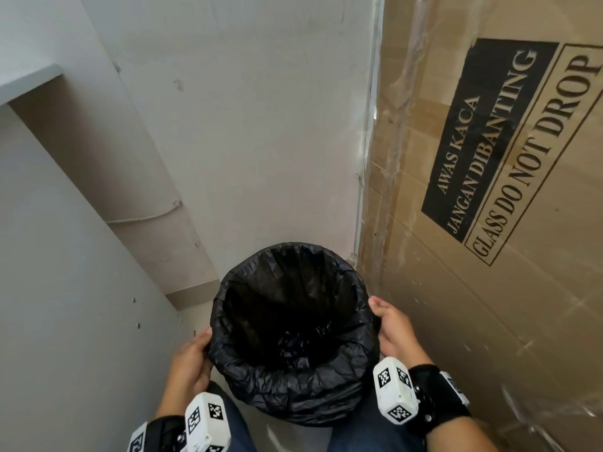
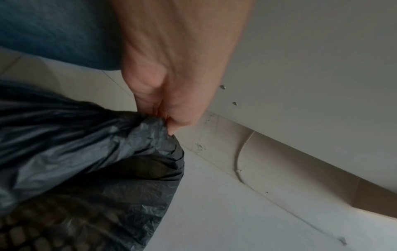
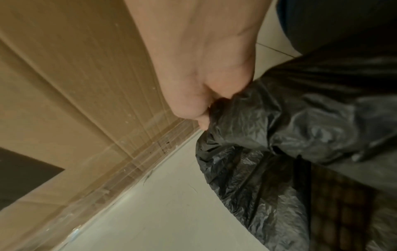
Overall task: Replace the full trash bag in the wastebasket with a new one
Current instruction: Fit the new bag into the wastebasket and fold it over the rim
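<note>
Black trash bag (image 1: 293,324) over wastebasket (image 2: 32,225): thin, soft, likely slippery and tearable; left hand (image 1: 192,363) and right hand (image 1: 391,327) each pinch its folded-over rim, the best hold

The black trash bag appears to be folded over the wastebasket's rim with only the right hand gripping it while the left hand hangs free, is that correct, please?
Not quite: the left hand is not free. The left wrist view shows it pinching the black trash bag at the rim, just as the right hand does on the other side. The bag is indeed folded over the wastebasket's rim.
</note>
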